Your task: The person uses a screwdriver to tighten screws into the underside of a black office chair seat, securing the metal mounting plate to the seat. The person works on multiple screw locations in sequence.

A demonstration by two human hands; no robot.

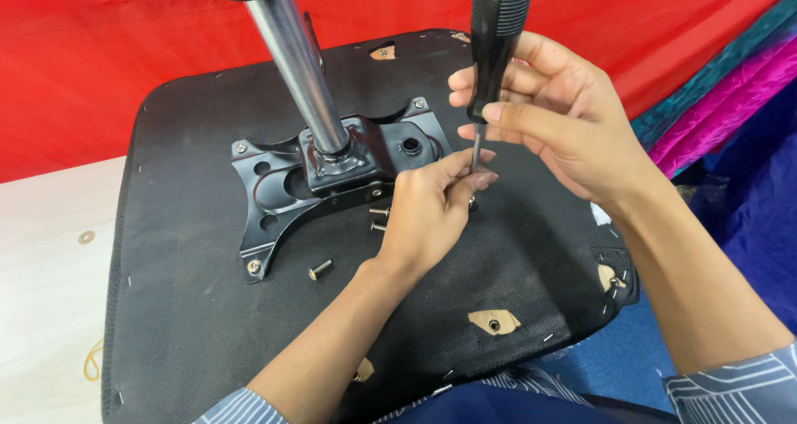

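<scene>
An upturned chair seat [191, 308] covered in black fabric lies in front of me. A black metal mounting plate [274, 192] with a chrome gas-lift column [299, 67] sits on it. My right hand [548, 117] grips the black ribbed handle of a screwdriver [494, 42], held upright. My left hand [427, 212] pinches the screwdriver's thin shaft near its tip, right beside the plate's near right corner. The tip and whatever is beneath it are hidden by my fingers. Loose screws [320, 269] lie on the fabric near the plate.
A red cloth [100, 51] covers the area behind the seat. Pale wooden board [50, 283] lies to the left, with a rubber band on it. Pink and teal fabrics [722, 92] are at the right. Bare wood patches with threaded holes [494, 322] show along the seat's edge.
</scene>
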